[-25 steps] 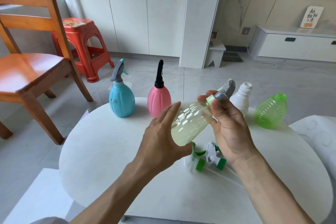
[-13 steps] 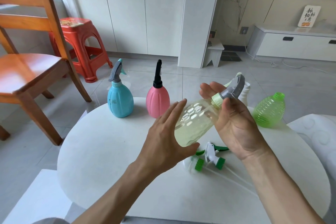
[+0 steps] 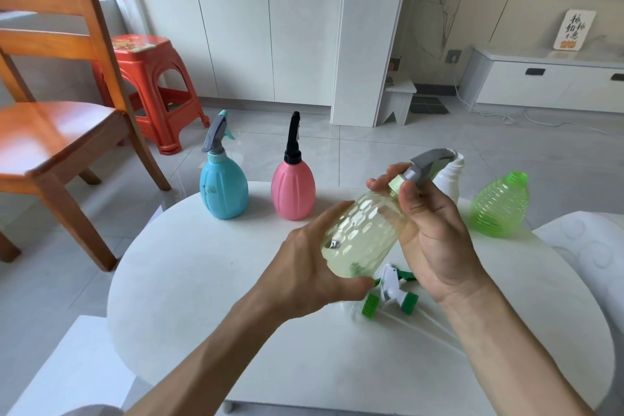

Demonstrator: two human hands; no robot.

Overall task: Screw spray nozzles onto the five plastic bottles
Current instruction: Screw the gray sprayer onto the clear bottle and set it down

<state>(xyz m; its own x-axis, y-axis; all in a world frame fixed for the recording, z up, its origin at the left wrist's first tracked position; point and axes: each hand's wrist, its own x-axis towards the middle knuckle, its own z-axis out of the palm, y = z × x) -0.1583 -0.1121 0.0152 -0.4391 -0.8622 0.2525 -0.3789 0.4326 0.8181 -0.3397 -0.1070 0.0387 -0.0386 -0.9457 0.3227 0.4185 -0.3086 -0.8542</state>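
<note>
A pale yellow see-through bottle [image 3: 363, 235] is tilted in the air above the round white table [image 3: 209, 287]. My left hand [image 3: 314, 267] wraps its base. My right hand [image 3: 429, 226] pinches the collar under its grey spray nozzle [image 3: 427, 164]. At the back stand a blue bottle [image 3: 223, 187] with a grey nozzle and a pink bottle [image 3: 293, 191] with a black nozzle. A white bottle [image 3: 450, 179] and a green ribbed bottle [image 3: 499, 206] have bare necks. Two loose white-and-green nozzles [image 3: 391, 294] lie on the table beneath my hands.
A wooden chair [image 3: 50, 132] stands left of the table, with a red plastic stool [image 3: 148, 84] behind it. White cupboards and a low white cabinet [image 3: 547, 81] line the far wall. A white cushioned seat [image 3: 594, 246] borders the table's right side.
My right hand has turned around the bottle's neck, with the thumb now in front of the collar. The grey nozzle has swung a little, and the bottle stays tilted in both hands.
</note>
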